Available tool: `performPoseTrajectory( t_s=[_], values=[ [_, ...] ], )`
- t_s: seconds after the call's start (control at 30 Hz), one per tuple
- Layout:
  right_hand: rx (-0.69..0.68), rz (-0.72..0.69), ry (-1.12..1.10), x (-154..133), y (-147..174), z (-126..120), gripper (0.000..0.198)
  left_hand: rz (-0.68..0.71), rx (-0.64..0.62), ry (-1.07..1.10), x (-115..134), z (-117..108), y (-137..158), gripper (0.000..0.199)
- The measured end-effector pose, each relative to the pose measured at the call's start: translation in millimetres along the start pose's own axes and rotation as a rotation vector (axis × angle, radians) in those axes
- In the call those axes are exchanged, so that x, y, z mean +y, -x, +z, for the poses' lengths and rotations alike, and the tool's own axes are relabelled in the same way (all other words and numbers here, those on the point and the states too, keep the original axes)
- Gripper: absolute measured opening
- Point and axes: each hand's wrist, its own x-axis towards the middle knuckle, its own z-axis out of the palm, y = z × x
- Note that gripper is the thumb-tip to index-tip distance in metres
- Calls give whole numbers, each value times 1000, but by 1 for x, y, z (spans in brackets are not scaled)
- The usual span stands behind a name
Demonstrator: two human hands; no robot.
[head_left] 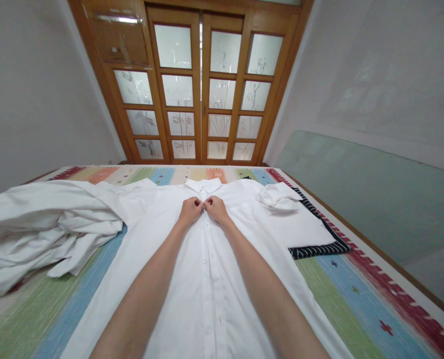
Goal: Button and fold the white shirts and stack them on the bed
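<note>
A white button-up shirt (184,279) lies spread front side up, its collar (203,185) pointing away from me. Just below the collar, my left hand (191,210) pinches the front placket. My right hand (215,208) pinches the placket close beside it, the fingertips of both nearly touching. Whatever small part sits between the fingers is hidden. Below my hands the two front edges run down side by side, with small buttons showing along them.
Crumpled white cloth (53,224) is heaped at the left. Folded white fabric with a black striped border (319,251) lies under the shirt's right side. Everything rests on a colourful striped cover (341,294). A pale green headboard-like panel (356,194) stands at right, wooden glazed doors (201,85) beyond.
</note>
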Motion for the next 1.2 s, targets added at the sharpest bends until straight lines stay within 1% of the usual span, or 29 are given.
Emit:
performPoseTrajectory(
  t_s=[0.13, 0.3, 0.37, 0.5, 0.63, 0.8, 0.9, 1.0, 1.2],
  values=[
    [-3, -66, 50, 2, 1, 1, 8, 7, 25, -55, -3, 1, -3, 13],
    [-24, -96, 113, 1, 3, 0, 8, 36, 19, -137, -4, 2, -4, 12],
    [-37, -109, 157, -1, 4, -1, 9, 22, 21, -168, -3, 3, -4, 12],
    [-60, -126, 237, -7, 7, -3, 11, -54, 43, -242, -1, 5, -2, 12],
    [-72, -114, 300, -10, 9, -5, 14, -96, 49, -275, 2, 6, -1, 12],
    [-58, -52, 383, -12, 11, -6, 17, -85, 67, -282, 0, 5, -1, 11],
    [-26, -39, 369, -12, 11, -8, 20, -45, 54, -234, -2, 3, 0, 11],
    [-39, -59, 332, -12, 11, -9, 22, -2, 38, -192, -3, 1, 1, 14],
    [-54, -38, 315, -10, 10, -7, 17, -7, 20, -227, -3, 3, 1, 20]
  ],
)
